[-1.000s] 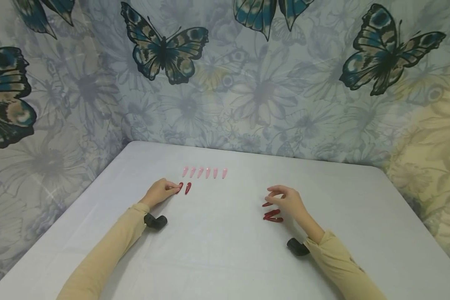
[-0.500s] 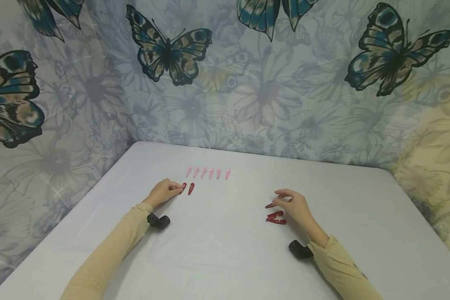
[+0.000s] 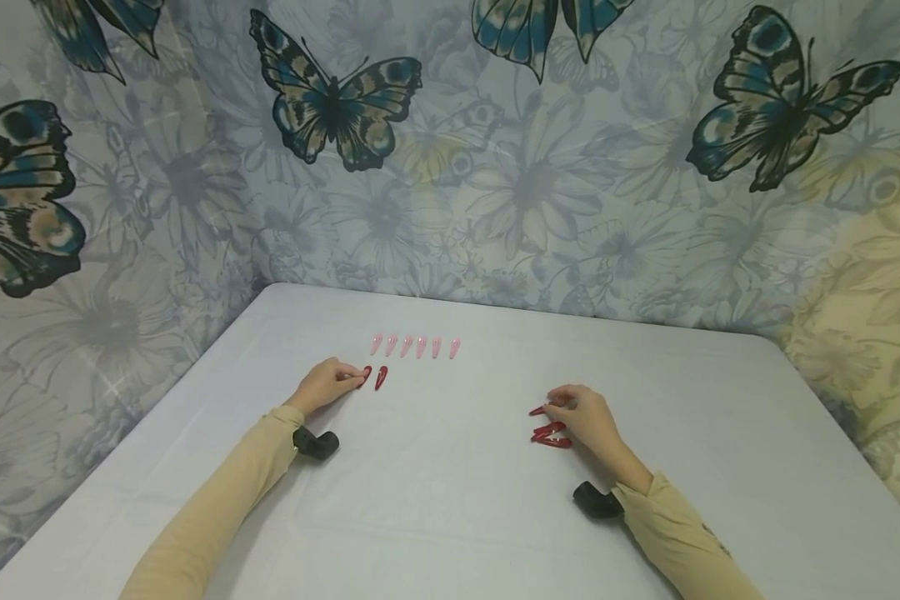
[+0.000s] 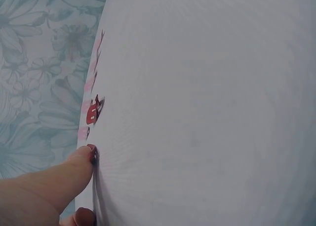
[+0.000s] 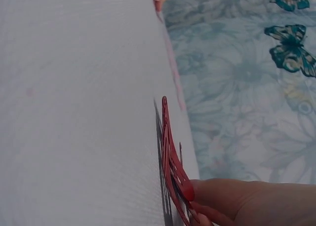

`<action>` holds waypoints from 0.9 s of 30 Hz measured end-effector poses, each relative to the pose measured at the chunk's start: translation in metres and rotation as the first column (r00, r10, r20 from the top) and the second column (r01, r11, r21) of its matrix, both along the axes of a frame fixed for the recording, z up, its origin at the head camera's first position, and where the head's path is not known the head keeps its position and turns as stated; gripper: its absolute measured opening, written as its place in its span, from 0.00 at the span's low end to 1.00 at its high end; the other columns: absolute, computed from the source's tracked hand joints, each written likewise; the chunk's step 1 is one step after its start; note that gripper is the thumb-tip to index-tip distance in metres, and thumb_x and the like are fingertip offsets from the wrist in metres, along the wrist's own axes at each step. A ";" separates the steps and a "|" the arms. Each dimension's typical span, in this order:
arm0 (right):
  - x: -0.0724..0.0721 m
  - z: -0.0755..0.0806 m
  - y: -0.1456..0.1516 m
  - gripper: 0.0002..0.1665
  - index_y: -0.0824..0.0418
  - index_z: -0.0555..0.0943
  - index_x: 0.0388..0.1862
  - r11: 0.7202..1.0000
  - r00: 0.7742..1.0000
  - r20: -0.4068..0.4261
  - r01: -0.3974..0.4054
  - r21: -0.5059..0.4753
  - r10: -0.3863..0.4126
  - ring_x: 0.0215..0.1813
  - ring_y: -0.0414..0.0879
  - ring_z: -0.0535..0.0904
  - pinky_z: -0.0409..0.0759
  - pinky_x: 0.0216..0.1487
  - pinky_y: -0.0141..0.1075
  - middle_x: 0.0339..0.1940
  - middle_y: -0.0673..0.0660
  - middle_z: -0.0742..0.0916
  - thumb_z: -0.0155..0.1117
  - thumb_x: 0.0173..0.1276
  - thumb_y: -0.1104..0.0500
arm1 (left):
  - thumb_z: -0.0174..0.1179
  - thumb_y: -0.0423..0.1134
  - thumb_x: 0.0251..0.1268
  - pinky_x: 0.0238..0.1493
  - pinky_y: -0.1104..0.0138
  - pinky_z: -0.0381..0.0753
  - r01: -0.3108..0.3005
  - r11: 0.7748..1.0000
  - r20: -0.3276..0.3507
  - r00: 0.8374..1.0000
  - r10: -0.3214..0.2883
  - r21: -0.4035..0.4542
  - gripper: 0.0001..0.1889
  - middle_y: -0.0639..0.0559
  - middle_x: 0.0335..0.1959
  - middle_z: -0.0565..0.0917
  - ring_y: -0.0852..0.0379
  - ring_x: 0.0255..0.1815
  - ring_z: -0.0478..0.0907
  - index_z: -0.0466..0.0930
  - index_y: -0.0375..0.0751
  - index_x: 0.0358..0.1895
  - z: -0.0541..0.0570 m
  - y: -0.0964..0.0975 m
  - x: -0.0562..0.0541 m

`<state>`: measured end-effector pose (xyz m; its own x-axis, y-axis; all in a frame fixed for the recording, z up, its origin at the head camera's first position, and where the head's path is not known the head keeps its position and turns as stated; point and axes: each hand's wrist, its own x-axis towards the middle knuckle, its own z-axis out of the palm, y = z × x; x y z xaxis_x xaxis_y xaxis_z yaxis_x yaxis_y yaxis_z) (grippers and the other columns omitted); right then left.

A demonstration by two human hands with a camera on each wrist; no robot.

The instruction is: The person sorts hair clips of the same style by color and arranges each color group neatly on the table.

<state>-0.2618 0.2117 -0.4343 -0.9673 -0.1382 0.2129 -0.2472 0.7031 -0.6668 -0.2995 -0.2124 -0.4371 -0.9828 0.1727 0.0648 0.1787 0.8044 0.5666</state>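
At the left, my left hand (image 3: 326, 385) pinches one end of a red snap hair clip (image 3: 365, 377) on the white table. The left wrist view shows the thumb (image 4: 74, 176) against it. A second red hair clip (image 3: 381, 378) lies just to its right. At the right, my right hand (image 3: 585, 419) has thumb and index finger together at the end of another red hair clip (image 3: 537, 411). Nearer to me, several red hair clips (image 3: 551, 440) lie in an overlapping pile; in the right wrist view these red clips (image 5: 167, 137) partly hide the fingertips.
Several pink hair clips (image 3: 421, 347) lie in a row behind the red pair. The white table (image 3: 435, 483) meets a butterfly-patterned cloth backdrop (image 3: 532, 192) at its back edge. Black wrist cameras (image 3: 317, 443) sit at both wrists.
My right hand has lowered slightly, and its thumb and index finger have closed onto the far red hair clip. My left hand stays at its red clip. The head view shifted slightly.
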 end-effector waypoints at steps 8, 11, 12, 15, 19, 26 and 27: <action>-0.002 0.004 -0.003 0.10 0.69 0.84 0.40 0.999 0.997 0.076 0.032 0.003 -0.032 0.35 0.46 0.80 0.73 0.35 0.30 0.35 0.64 0.88 0.68 0.61 0.65 | 0.62 0.38 0.66 0.32 0.67 0.60 0.000 1.000 -0.003 1.000 0.000 0.004 0.12 0.49 0.24 0.69 0.55 0.28 0.61 0.86 0.33 0.45 0.001 0.000 -0.001; -0.003 0.006 -0.004 0.09 0.70 0.84 0.40 0.999 0.994 0.107 0.035 -0.019 -0.033 0.32 0.41 0.77 0.72 0.32 0.29 0.33 0.63 0.88 0.68 0.61 0.66 | 0.62 0.38 0.65 0.32 0.67 0.61 -0.003 1.000 -0.006 1.000 0.003 0.000 0.12 0.49 0.24 0.71 0.56 0.28 0.62 0.86 0.33 0.46 0.001 0.000 -0.001; -0.003 0.006 -0.004 0.09 0.70 0.84 0.40 0.999 0.993 0.118 0.028 -0.025 -0.025 0.31 0.40 0.76 0.71 0.32 0.29 0.33 0.63 0.88 0.67 0.62 0.66 | 0.62 0.38 0.66 0.32 0.67 0.61 -0.002 1.000 -0.008 1.000 0.002 -0.003 0.12 0.48 0.24 0.71 0.56 0.28 0.62 0.86 0.33 0.46 0.001 0.000 -0.001; -0.004 0.008 -0.003 0.09 0.70 0.84 0.39 0.999 0.987 0.160 0.001 -0.041 0.006 0.31 0.39 0.74 0.71 0.31 0.29 0.32 0.62 0.87 0.65 0.64 0.65 | 0.62 0.37 0.65 0.32 0.67 0.61 0.001 1.000 -0.012 1.000 -0.001 -0.008 0.12 0.48 0.24 0.72 0.56 0.28 0.62 0.86 0.33 0.46 0.002 0.000 -0.001; -0.004 0.009 -0.003 0.09 0.71 0.83 0.39 0.998 0.980 0.200 -0.016 -0.055 0.026 0.29 0.41 0.73 0.71 0.28 0.30 0.31 0.61 0.86 0.63 0.66 0.64 | 0.62 0.37 0.65 0.32 0.67 0.61 0.004 1.000 -0.008 1.000 -0.004 -0.002 0.12 0.48 0.24 0.72 0.56 0.28 0.62 0.86 0.33 0.46 0.003 0.000 0.000; -0.004 0.011 -0.003 0.09 0.71 0.79 0.39 0.991 0.971 0.237 0.005 -0.133 0.027 0.23 0.39 0.71 0.70 0.22 0.30 0.28 0.58 0.85 0.57 0.65 0.65 | 0.62 0.37 0.66 0.32 0.67 0.61 0.001 1.000 0.010 1.000 -0.002 0.011 0.12 0.46 0.26 0.75 0.56 0.28 0.62 0.86 0.34 0.47 0.002 0.000 0.001; -0.004 0.010 -0.002 0.09 0.72 0.79 0.40 0.990 0.972 0.231 0.006 -0.143 0.028 0.23 0.39 0.70 0.70 0.22 0.30 0.28 0.58 0.85 0.56 0.65 0.66 | 0.62 0.37 0.66 0.32 0.67 0.61 -0.001 1.000 0.012 1.000 0.001 0.010 0.12 0.46 0.27 0.75 0.56 0.28 0.62 0.86 0.34 0.47 0.002 0.000 0.001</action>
<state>-0.2662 0.2095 -0.4241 -0.9910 -0.1336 0.0009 -0.0810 0.5956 -0.7991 -0.2988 -0.2119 -0.4354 -0.9837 0.1713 0.0544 0.1710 0.7986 0.5771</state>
